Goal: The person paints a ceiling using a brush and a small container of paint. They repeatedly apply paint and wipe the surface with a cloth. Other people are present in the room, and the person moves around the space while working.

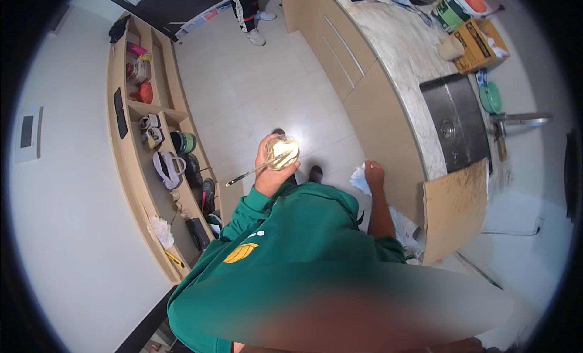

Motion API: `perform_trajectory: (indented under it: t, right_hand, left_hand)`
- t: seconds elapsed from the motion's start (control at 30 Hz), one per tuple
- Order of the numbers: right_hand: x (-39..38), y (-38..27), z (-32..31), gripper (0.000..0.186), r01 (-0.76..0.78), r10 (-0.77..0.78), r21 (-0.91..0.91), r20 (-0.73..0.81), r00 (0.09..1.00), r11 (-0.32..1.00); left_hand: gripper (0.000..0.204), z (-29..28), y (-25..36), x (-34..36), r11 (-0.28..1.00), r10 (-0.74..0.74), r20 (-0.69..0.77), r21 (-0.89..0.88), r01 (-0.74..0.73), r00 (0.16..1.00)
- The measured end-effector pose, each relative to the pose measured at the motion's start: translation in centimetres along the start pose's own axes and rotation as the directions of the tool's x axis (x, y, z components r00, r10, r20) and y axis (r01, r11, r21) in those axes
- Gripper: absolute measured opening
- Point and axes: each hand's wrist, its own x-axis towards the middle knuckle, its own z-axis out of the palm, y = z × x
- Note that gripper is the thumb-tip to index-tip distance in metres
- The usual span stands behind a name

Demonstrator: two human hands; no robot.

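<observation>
My left hand [270, 180] is wrapped round a small clear cup [294, 141] with something pale yellow and shiny in it. A thin brush-like stick [245, 174] leans out over the cup's rim to the left; its lower end is inside the cup. My right hand [375, 173], off to the right by the cabinet fronts, has its fingers closed on a crumpled white cloth or tissue [359, 180], which hangs on their left side. Which of the two it is, I cannot tell.
A shelf unit [164, 125] with shoes, a bag and jars runs along the left wall. To the right, a counter [398, 55] holds a dark sink [452, 119], a mug [450, 48] and a cardboard sheet [455, 210]. Another person's legs [246, 16] stand at the far end.
</observation>
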Motion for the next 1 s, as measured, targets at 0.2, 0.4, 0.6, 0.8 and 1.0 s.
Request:
perform_trajectory:
  t: [0.2,0.4,0.6,0.8,1.0]
  right_hand:
    - [5.0,-10.2,4.1,0.039,0.148,-0.147,-0.152,0.019,0.989,0.977]
    - [11.8,-21.8,3.2,0.031,0.101,-0.1,-0.138,0.018,0.995,0.985]
    - [19.0,-33.7,2.6,0.028,0.104,-0.109,-0.086,-0.055,0.992,0.991]
    - [23.8,-43.0,0.4,0.022,0.271,-0.242,0.075,-0.269,0.932,0.96]
    - [31.4,-50.1,-4.0,0.027,0.113,-0.064,0.284,-0.178,0.982,0.952]
  left_hand:
    - [0.079,-3.5,-1.9,10.0,0.997,-0.021,-0.07,-0.071,0.016,0.997]
    - [0.077,-9.1,-0.6,23.3,0.992,0.089,-0.017,0.088,-0.088,0.996]
    - [0.079,-13.2,0.6,34.2,0.955,0.109,0.03,0.274,-0.113,0.994]
    - [0.081,-14.7,1.2,40.9,0.923,0.151,0.107,0.34,-0.179,0.983]
    - [0.08,-13.2,1.5,48.2,0.979,0.049,0.142,0.188,-0.076,0.989]
